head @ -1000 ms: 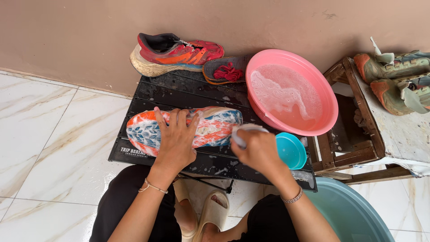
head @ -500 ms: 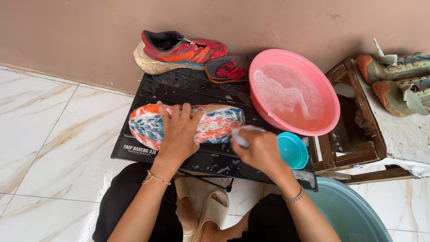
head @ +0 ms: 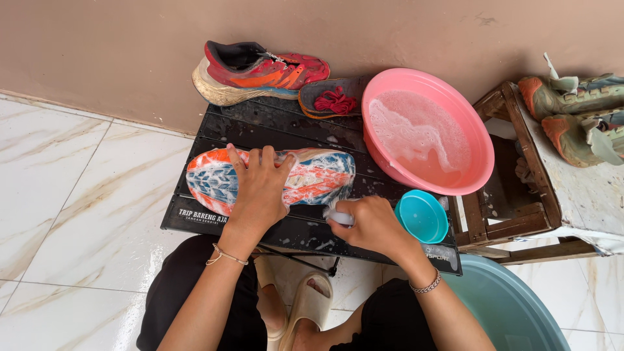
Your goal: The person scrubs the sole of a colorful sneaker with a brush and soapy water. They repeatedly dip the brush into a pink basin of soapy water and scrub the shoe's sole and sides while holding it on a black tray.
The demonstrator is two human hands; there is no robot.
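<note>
Soapy foam already covers the shoe (head: 312,179) lying sole-up on our black worktop (head: 273,133). Our left hand (head: 260,188) presses it flat, fingers spread; our right hand (head: 370,224) has its fingers closed on a small brush (head: 339,216) at the heel. Rinsing looks left, and the second shoe (head: 260,71) by the pink basin (head: 426,130) seems unwashed.

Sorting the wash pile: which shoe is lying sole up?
The shoe under the left hand on the black table; the others show their uppers.

left hand (head: 260,188) flat, right hand (head: 367,224) fisted
</note>
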